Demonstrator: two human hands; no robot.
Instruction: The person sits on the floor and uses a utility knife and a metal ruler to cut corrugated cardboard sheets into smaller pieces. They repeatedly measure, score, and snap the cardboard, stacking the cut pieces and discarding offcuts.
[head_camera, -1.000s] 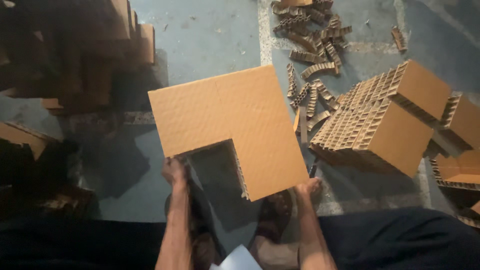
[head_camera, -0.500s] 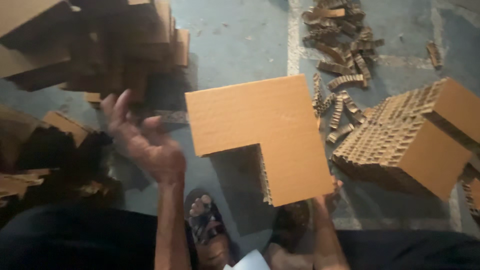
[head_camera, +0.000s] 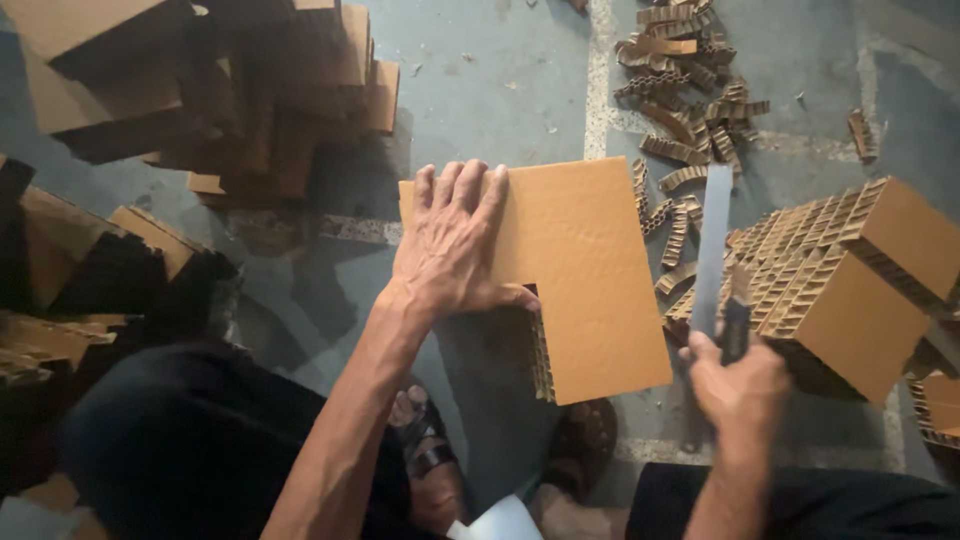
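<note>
Left hand (head_camera: 455, 245) now flat on L-shaped board (head_camera: 585, 280) | long leg toward feet

Hands: two, left hand (head_camera: 455, 240) and right hand (head_camera: 738, 385)
L-shaped cardboard pieces: one (head_camera: 590, 270)
Knives: one (head_camera: 712, 255)
Honeycomb blocks at right: two (head_camera: 850, 280)
Sandalled feet: two (head_camera: 425, 445)

A workshop floor for cutting honeycomb cardboard: bare grey concrete floor (head_camera: 500, 80) with a painted line, stacks of brown cardboard pieces (head_camera: 200, 90) heaped at the left, cut honeycomb blocks (head_camera: 850, 280) at the right, and narrow offcut strips (head_camera: 690, 90) strewn across the ground between them
</note>
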